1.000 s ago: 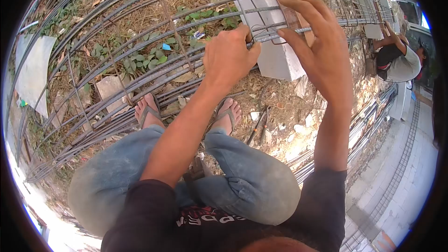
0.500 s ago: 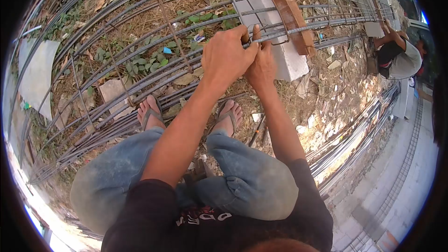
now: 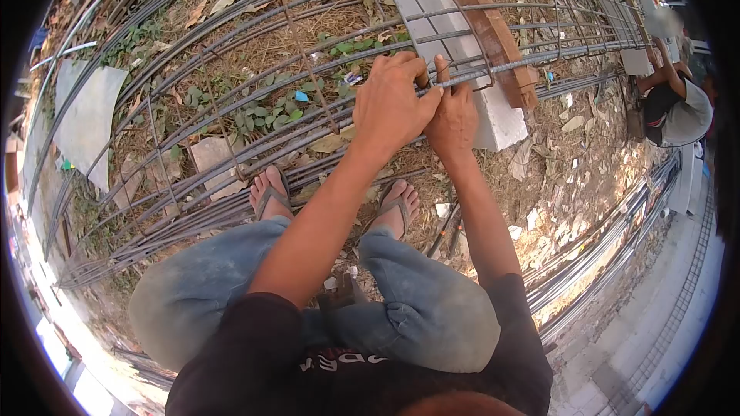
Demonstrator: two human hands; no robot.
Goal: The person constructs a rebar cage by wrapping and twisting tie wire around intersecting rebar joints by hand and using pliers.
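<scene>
A long cage of steel rebar [image 3: 549,58] with bent square stirrups [image 3: 311,69] stretches across the ground in front of me. My left hand [image 3: 391,104] is closed around the near bar, its fingers curled over it and the thumb pointing toward the other hand. Right beside it, my right hand [image 3: 453,119] grips the same bar from below, one finger sticking up past the steel. The two hands touch. Whether a thin wire lies between the fingers is hidden. Just beyond them, a grey block [image 3: 497,127] and a brown wooden piece [image 3: 493,42] sit under the cage.
Loose rods [image 3: 193,212] lie by my sandalled feet. A dark-handled tool [image 3: 444,233] rests on the ground between my legs. Another person [image 3: 682,112] crouches at the cage's far right end. More bundled rods [image 3: 609,262] run along the right, beside paving. A pale sheet [image 3: 89,119] is at left.
The whole view has shifted, so everything appears slightly lower and to the right. Both hands stay at the same spot on the bar, with a small change in finger position.
</scene>
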